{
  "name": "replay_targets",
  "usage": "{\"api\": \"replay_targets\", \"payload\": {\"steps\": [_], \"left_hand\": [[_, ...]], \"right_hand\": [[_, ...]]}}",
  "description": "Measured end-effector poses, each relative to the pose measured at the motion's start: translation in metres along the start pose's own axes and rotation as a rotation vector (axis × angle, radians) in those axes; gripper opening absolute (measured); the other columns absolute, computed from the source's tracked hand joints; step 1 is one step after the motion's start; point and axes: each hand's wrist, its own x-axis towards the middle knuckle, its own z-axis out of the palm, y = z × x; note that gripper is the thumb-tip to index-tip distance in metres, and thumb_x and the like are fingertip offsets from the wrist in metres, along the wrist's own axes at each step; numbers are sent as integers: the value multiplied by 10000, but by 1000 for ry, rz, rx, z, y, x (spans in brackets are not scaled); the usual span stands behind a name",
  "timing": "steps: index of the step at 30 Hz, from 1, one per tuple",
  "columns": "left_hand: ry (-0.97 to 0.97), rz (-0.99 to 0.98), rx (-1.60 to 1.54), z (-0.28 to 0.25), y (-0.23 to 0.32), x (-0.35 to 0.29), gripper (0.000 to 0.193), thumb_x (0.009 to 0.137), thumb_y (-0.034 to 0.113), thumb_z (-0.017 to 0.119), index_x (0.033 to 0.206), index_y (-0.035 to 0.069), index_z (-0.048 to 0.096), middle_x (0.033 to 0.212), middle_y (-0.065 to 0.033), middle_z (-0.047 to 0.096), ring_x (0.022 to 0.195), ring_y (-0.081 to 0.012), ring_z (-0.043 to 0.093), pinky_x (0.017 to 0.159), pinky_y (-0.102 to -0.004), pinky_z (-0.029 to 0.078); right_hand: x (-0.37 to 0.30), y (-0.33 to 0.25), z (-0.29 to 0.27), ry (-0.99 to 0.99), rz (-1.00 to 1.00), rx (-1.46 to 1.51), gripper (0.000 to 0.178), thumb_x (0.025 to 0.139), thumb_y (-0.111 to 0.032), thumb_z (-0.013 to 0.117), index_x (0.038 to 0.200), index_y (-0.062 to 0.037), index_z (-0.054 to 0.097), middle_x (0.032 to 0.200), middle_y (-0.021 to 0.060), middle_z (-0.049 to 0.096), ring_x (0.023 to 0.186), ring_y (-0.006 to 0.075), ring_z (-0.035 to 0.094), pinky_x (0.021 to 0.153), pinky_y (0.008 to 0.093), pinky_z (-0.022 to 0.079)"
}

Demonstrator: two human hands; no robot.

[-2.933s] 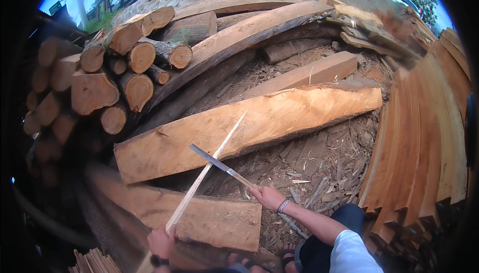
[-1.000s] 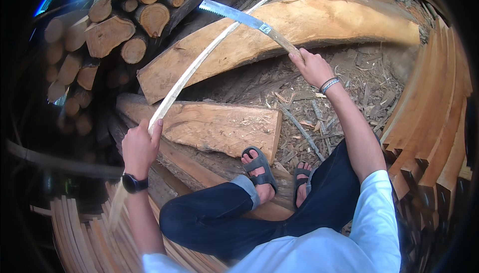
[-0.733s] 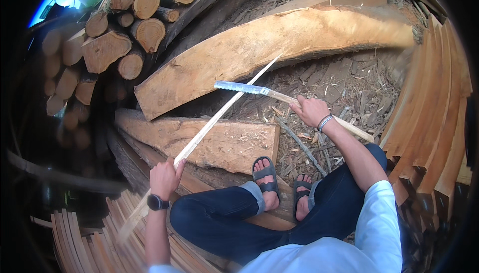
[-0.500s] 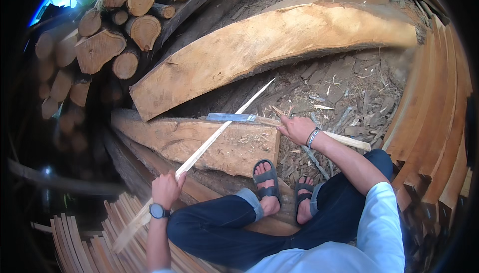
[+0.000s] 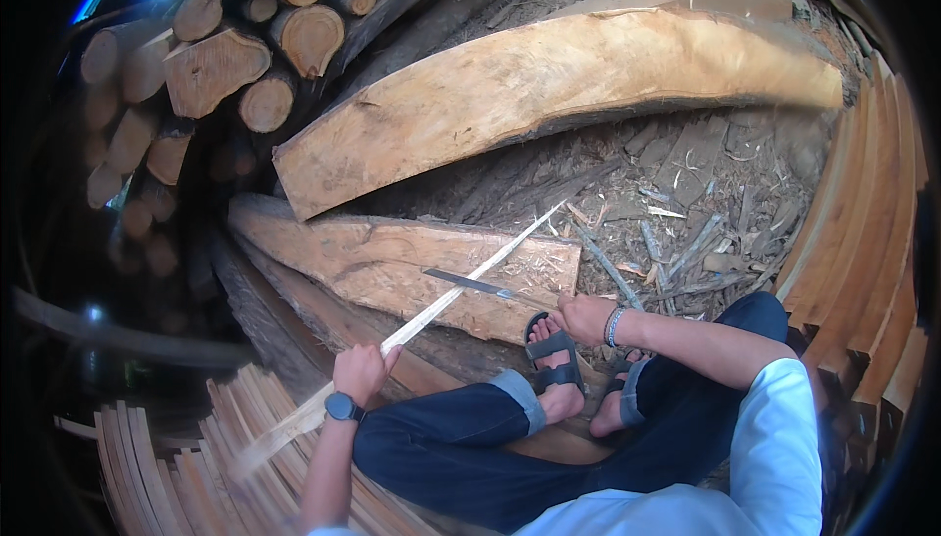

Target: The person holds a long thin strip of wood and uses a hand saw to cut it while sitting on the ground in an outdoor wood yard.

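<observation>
My left hand (image 5: 362,373) is closed around a long, pale wooden strip (image 5: 500,259). The strip slants from the stacked strips at lower left up to a pointed far end, passing over a flat-faced slab of timber (image 5: 382,260). My right hand (image 5: 585,319) grips the handle of a long straight-bladed knife (image 5: 482,286), its fingers wrapped round. The dark blade crosses the strip beyond my left hand, its tip pointing left; whether it touches the wood I cannot tell. My right hand is just above my sandalled foot, and much of the handle is hidden by it.
A large curved timber slab (image 5: 549,75) lies beyond the work. Cut logs (image 5: 312,41) are piled at the far left. Sawn boards (image 5: 853,232) stack along the right, thin strips (image 5: 147,467) at lower left. Chips and bark (image 5: 706,203) litter the ground.
My right hand has drawn the knife along the strip toward me, and the blade has turned. The strip's far tip has dropped nearer. My left hand keeps its hold; the view has shifted slightly.
</observation>
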Motion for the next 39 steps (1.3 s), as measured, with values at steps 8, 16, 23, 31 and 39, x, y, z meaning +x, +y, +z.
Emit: {"api": "replay_targets", "payload": {"steps": [8,16,23,31,39], "left_hand": [[-59,5,-51,18,-3,1,648,937,558,477,669,6,683,643,-229,637,617,-384,655,559,-453,526],[-85,-28,-93,22,-7,4,710,952,567,433,662,-32,681,648,-269,628,643,-421,652,600,-481,534],[-99,-42,-96,24,-7,6,707,949,572,434,668,-28,682,660,-270,632,659,-425,653,614,-484,535],[-116,-73,-105,27,-7,11,671,923,590,465,708,-1,700,698,-254,650,691,-410,661,647,-478,534],[-143,-84,-87,25,-8,12,672,923,594,459,741,-1,713,706,-257,654,698,-410,665,654,-480,538]], "right_hand": [[-16,-52,22,74,75,48,439,1004,-316,387,1306,2,406,844,271,674,766,404,683,655,495,551],[-23,-40,38,57,30,93,487,1014,-254,362,1434,-17,294,714,286,637,662,447,647,641,516,544],[-11,-23,51,61,2,10,569,1000,-250,380,1478,16,223,1058,319,633,687,390,681,659,450,570],[-3,-7,45,2,77,-174,549,988,-240,393,1470,-14,259,797,236,675,730,391,676,644,462,558],[-6,11,34,94,186,-9,573,984,-241,412,1488,-36,230,808,250,675,749,414,673,702,504,544]]}}
